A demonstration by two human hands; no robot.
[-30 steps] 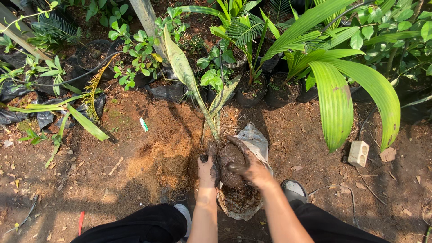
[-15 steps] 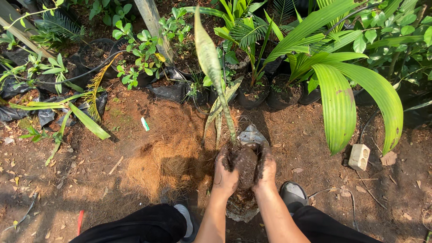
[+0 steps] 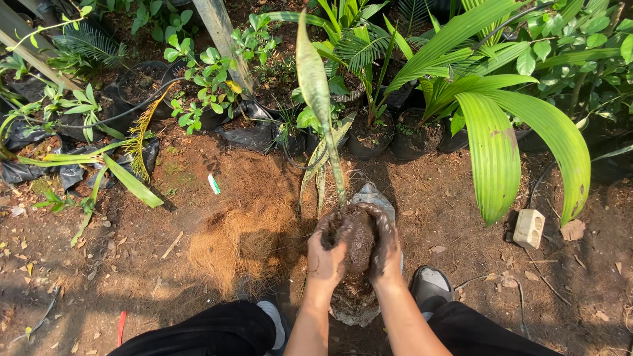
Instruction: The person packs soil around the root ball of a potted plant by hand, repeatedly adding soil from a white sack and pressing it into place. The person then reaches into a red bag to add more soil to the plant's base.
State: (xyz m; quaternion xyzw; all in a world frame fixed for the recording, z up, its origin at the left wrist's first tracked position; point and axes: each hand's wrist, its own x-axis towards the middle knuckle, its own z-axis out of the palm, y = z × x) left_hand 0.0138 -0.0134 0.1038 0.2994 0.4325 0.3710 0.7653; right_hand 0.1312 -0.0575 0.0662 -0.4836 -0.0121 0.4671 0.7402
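Both hands cupped tight around the dark muddy root ball (image 3: 358,238) of a long-leaved plant: left hand (image 3: 328,257), right hand (image 3: 386,247), forearms angled inward.

1. Root ball (image 3: 359,240): dark, crumbly, damp-looking soil, matt
2. Left hand (image 3: 328,254) and right hand (image 3: 386,247): smeared with soil
3. Plant leaf (image 3: 312,72): smooth, waxy, mottled green
4. Coir heap (image 3: 247,224): dry, fibrous, rough, orange-brown
5. Bag (image 3: 372,196): thin grey plastic, crinkled
6. Ground (image 3: 99,264): bare reddish earth, matt
7. Block (image 3: 529,228): pale, chalky, rough
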